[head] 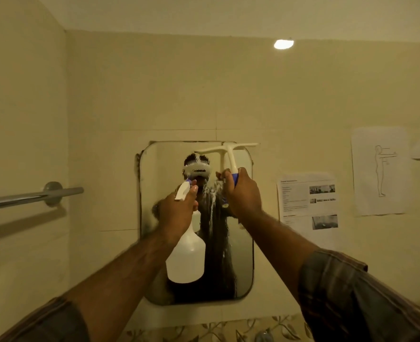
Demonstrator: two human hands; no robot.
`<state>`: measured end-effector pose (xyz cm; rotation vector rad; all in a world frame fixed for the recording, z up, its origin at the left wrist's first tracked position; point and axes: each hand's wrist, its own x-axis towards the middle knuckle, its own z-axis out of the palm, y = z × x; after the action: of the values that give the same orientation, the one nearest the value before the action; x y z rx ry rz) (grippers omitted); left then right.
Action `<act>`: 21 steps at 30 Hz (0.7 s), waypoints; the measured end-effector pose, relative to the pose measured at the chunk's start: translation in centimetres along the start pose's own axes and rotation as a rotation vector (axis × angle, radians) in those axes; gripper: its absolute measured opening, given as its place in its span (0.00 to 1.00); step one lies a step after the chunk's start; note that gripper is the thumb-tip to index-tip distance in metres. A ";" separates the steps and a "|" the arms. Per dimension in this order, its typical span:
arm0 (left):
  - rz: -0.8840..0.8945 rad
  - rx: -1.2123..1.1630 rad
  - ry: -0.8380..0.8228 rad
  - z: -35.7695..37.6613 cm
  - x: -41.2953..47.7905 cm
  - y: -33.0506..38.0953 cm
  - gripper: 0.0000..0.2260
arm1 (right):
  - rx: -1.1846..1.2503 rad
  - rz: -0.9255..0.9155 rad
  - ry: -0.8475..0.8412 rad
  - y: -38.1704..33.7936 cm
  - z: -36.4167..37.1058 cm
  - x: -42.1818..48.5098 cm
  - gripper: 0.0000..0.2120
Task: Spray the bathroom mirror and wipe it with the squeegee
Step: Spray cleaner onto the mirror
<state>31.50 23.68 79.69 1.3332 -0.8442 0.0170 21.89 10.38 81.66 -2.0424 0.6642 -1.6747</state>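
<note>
The left hand [177,213] is closed around the neck of a white spray bottle [186,257], which is held up in front of the lower left part of the mirror [243,255]. The right hand [241,191] grips the blue handle of the white squeegee [228,154], whose blade lies across the mirror's top right edge. White foam [212,193] runs down the glass between the 2 hands.

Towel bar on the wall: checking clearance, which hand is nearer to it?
Left. The left hand, holding the spray bottle, is just right of the towel bar; the right hand is farther right.
</note>
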 end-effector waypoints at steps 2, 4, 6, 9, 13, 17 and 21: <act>0.012 0.026 0.002 0.2 0.2 -0.7 0.17 | 0.011 0.020 -0.002 1.2 0.6 -0.3 0.16; -0.001 0.036 -0.005 0.5 0.4 -1.1 0.15 | 0.072 0.023 -0.017 1.9 1.0 -0.2 0.14; -0.049 0.008 -0.004 0.7 1.1 -1.5 0.15 | 0.212 0.037 -0.064 2.0 1.4 0.3 0.12; -0.081 -0.036 -0.028 1.0 2.1 -2.1 0.18 | 0.344 0.067 -0.120 1.9 1.4 1.5 0.12; -0.048 -0.008 -0.020 1.8 2.9 -3.4 0.15 | 0.281 0.069 -0.108 3.4 1.5 1.2 0.13; 0.005 0.056 0.059 2.5 3.2 -4.5 0.12 | 0.304 0.096 -0.108 6.5 2.9 -2.6 0.10; 0.038 0.090 0.036 2.6 3.3 -4.8 0.13 | 0.267 0.180 -0.097 10.5 4.7 -8.5 0.10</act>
<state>34.70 18.66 77.47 1.3973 -0.8460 0.1099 24.12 7.16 67.93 -1.8070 0.5424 -1.4656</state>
